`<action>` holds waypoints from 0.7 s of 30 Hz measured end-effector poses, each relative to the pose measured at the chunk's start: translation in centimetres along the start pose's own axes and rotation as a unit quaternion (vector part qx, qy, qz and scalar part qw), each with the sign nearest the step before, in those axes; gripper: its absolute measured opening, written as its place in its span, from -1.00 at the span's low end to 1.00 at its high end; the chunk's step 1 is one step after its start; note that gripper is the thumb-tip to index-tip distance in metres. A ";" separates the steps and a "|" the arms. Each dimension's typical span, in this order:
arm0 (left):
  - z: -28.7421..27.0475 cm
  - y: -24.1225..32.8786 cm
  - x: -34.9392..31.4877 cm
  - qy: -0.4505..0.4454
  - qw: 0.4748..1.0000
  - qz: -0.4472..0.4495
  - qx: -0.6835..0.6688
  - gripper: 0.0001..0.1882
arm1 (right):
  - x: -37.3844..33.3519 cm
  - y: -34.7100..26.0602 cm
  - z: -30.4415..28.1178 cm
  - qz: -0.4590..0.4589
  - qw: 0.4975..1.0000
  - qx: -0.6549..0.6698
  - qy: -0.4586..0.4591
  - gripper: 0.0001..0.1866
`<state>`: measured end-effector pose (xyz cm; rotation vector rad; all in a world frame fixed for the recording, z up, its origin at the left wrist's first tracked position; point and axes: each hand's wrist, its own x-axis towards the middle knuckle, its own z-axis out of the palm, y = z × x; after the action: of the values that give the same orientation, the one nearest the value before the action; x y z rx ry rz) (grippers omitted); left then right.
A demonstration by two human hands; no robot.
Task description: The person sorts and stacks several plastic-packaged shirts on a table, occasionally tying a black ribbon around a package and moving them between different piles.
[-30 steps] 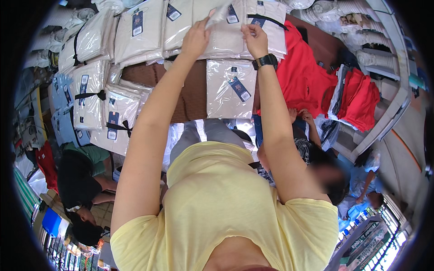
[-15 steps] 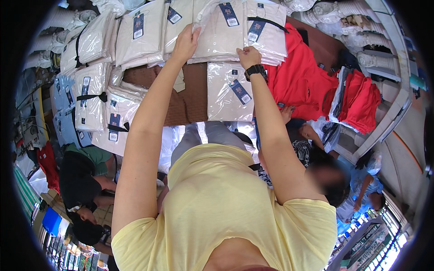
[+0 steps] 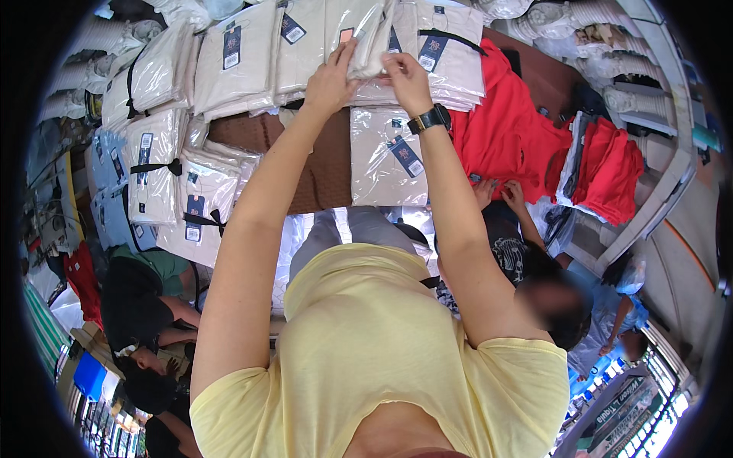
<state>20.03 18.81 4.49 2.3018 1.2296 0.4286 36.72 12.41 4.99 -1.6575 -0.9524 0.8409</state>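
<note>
Both hands are at a folded cream garment in a clear plastic bag [image 3: 357, 15], lifted and turned over the far stacks; a small orange patch shows on it. My left hand [image 3: 330, 85] has its fingers on the bag's near left side and looks closed on it. At the bag's near right corner, my right hand [image 3: 410, 82] pinches the plastic. A black wristwatch [image 3: 430, 119] is on my right wrist. Nearer to me, one bagged cream garment [image 3: 382, 164] with a dark blue tag lies flat on a brown surface [image 3: 324, 179].
Stacks of bagged cream garments [image 3: 237, 76] line the far side, some tied with black strips. Red garments [image 3: 504, 114] spread to the right, where another person's hands [image 3: 500, 192] touch them. Bagged light blue garments [image 3: 111, 164] lie at the left. A person in dark clothes [image 3: 134, 301] is at the lower left.
My right hand has moved up and away from the near edge of the stack; my left hand has shifted right and slightly nearer. The bag between them has been lifted and turned.
</note>
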 end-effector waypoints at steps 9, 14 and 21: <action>-1.0 -2.4 0.9 0.067 0.982 0.019 -0.178 -0.52 | -1.1 6.6 -4.0 0.121 0.936 -0.310 0.113 -0.63; -0.9 -2.4 0.7 0.068 0.983 0.012 -0.169 -0.53 | -1.5 7.5 -3.4 0.108 0.939 -0.298 0.135 -0.63; -0.5 -1.0 2.1 0.003 0.988 0.033 -0.150 -0.29 | 1.3 10.4 -5.0 0.143 0.979 -0.084 0.118 -0.67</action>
<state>20.23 21.19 4.42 2.0880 1.0173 0.6003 43.64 9.64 -3.85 -2.0234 -0.6437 0.7441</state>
